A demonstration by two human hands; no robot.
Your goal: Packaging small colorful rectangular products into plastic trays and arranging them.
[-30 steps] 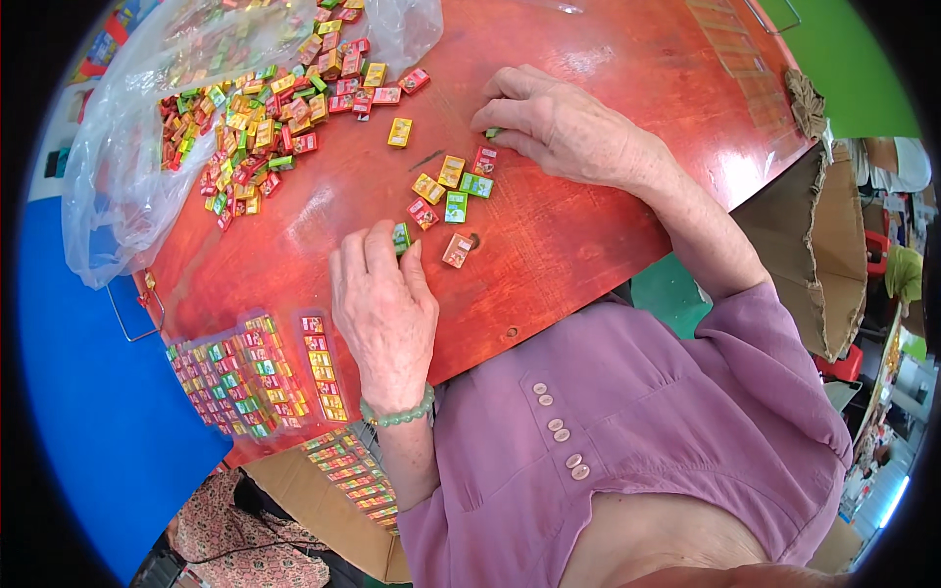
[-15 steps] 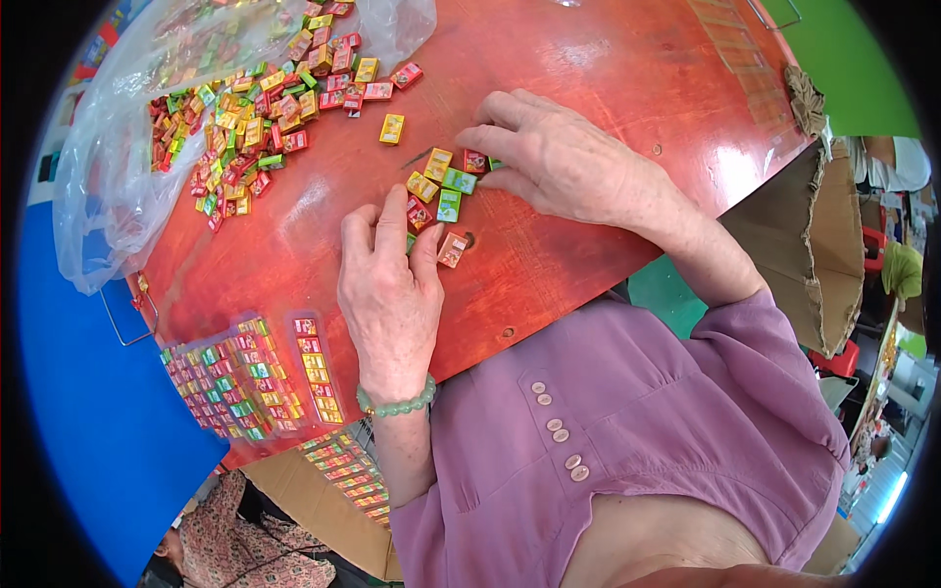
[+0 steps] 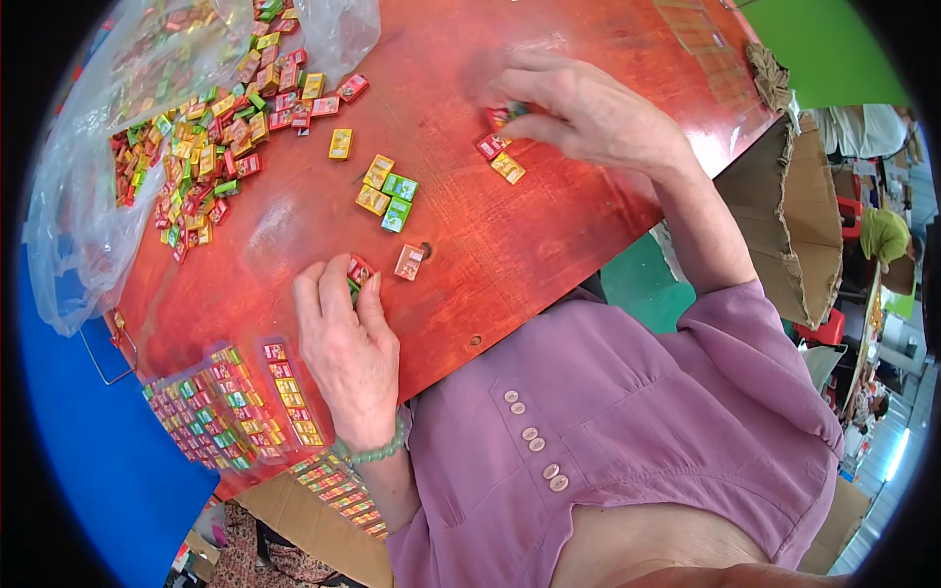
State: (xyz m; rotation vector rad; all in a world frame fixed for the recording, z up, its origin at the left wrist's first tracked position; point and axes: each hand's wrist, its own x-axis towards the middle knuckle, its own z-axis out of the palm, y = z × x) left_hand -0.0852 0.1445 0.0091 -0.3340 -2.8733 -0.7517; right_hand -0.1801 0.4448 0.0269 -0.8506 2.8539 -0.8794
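Near the table's front edge, my left hand (image 3: 345,348) is closed, with thumb and fingers about a small red box (image 3: 361,269); a bit of green shows under it. My right hand (image 3: 588,113) is farther to the right, its thumb and fingers curled around a few small red and green boxes (image 3: 502,117), partly hidden by the fingers. Against these lie another red box (image 3: 492,146) and a yellow box (image 3: 509,168). Between the hands sits a cluster of yellow boxes (image 3: 373,199) and green boxes (image 3: 396,215). An orange-brown box (image 3: 409,262) lies alone, nearer my left hand.
A large pile of mixed small boxes (image 3: 211,147) spills from a clear plastic bag (image 3: 74,235) at the far left of the red table (image 3: 470,245). Clear trays filled with rows of boxes (image 3: 230,407) lie at the near left. An open cardboard carton (image 3: 784,225) stands at the right.
My hands have moved apart from the cluster. The right went rightward with red, green and yellow boxes; the left drew back leftward with a red box. The view has shifted slightly.
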